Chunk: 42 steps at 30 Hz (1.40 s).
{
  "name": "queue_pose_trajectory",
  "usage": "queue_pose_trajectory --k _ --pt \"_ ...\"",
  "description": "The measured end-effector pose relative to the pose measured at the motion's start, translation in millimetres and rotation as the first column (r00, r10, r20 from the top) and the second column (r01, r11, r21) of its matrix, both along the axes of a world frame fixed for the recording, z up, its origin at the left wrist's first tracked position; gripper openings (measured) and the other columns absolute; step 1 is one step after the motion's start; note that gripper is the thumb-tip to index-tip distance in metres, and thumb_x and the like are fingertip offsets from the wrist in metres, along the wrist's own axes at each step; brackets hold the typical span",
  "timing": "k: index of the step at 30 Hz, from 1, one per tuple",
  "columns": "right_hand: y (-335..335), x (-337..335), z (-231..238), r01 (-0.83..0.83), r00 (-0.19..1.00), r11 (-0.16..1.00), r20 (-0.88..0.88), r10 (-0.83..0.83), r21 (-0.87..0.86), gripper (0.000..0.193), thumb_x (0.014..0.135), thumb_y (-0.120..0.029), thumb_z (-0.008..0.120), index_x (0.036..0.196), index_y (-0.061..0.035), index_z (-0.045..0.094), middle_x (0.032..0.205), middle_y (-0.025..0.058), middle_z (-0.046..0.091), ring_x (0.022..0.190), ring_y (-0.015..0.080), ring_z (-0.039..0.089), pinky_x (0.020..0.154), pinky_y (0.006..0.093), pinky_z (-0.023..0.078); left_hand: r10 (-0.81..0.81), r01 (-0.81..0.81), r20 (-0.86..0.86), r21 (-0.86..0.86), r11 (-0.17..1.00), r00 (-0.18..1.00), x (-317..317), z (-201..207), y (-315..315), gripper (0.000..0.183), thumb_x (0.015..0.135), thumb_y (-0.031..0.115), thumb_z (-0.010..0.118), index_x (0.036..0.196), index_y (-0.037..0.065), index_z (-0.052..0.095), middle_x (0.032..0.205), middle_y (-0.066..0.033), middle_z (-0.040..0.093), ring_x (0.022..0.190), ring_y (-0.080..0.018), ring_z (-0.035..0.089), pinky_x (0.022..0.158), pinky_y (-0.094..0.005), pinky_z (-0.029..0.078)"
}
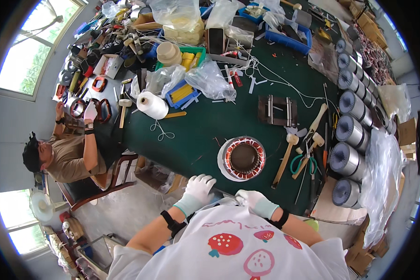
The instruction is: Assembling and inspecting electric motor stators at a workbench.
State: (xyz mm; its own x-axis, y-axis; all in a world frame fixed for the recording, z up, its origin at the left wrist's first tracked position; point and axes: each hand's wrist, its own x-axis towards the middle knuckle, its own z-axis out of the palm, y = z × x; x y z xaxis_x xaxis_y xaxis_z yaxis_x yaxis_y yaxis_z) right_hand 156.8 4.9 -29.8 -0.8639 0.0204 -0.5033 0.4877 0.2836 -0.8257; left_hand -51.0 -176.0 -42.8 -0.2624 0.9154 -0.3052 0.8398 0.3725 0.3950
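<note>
My left hand [198, 191], in a white glove with a pale green cuff, rests at the near edge of the dark green table [186, 144]. Its fingers are slightly apart and hold nothing that I can see. My right hand [254, 201], gloved the same way, is at that edge farther right, fingers curled in; whatever they grip is hidden. Just beyond both hands, touching neither, a ring-shaped motor stator [227, 158] with orange-red windings and white lacing lies on the table.
Wooden mallets [284, 161], green-handled scissors [304, 164] and a metal fixture [277, 111] lie right of the stator. Wire spools [347, 158] line the right side. A white thread cone [152, 105] and cluttered bins stand beyond. A co-worker [74, 154] sits at left, handling a stator.
</note>
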Motion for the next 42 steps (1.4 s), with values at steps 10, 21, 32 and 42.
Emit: queue_pose_trajectory --k 10,21,32,42 --pt "-19 -3 42 0.57 0.815 0.794 -0.026 -0.578 0.213 0.023 0.098 -0.017 0.053 0.114 -0.0067 0.065 0.107 0.0173 0.069 0.099 0.0354 0.067 0.087 0.0409 0.053 0.4 -0.401 0.181 -0.036 0.915 0.898 -138 -60 -10 0.026 0.097 0.026 0.056 0.105 0.003 0.061 0.102 -0.024 0.067 0.1 -0.0425 0.064 0.086 -0.0507 0.052" --pt "-83 19 21 0.689 0.659 0.661 0.125 -0.742 0.296 0.031 0.098 -0.023 0.053 0.123 -0.0068 0.062 0.116 0.0175 0.068 0.111 0.035 0.064 0.094 0.0414 0.05 -0.157 0.046 0.203 0.466 0.883 0.967 -125 -8 96 0.038 0.087 0.019 0.068 0.122 0.006 0.062 0.119 -0.0155 0.065 0.112 -0.0355 0.061 0.095 -0.0455 0.05" --pt "-56 51 -6 0.689 0.668 0.687 0.168 -0.725 0.229 0.034 0.096 -0.019 0.054 0.127 -0.0065 0.059 0.103 0.0193 0.071 0.099 0.0356 0.068 0.087 0.0416 0.053 -0.468 0.465 0.031 0.069 0.882 0.883 18 19 139 0.057 0.085 0.043 0.069 0.12 -0.001 0.062 0.109 -0.016 0.067 0.108 -0.0301 0.062 0.093 -0.0454 0.05" --pt "22 93 -43 0.626 0.742 0.762 0.177 -0.647 0.163 0.032 0.096 -0.018 0.056 0.123 -0.0032 0.062 0.102 0.021 0.07 0.097 0.0366 0.067 0.086 0.0408 0.052 0.019 0.039 0.146 -0.382 0.923 0.989 65 -9 189 0.058 0.094 0.054 0.056 0.112 0.0 0.064 0.101 -0.0216 0.071 0.092 -0.0384 0.071 0.08 -0.0472 0.058"
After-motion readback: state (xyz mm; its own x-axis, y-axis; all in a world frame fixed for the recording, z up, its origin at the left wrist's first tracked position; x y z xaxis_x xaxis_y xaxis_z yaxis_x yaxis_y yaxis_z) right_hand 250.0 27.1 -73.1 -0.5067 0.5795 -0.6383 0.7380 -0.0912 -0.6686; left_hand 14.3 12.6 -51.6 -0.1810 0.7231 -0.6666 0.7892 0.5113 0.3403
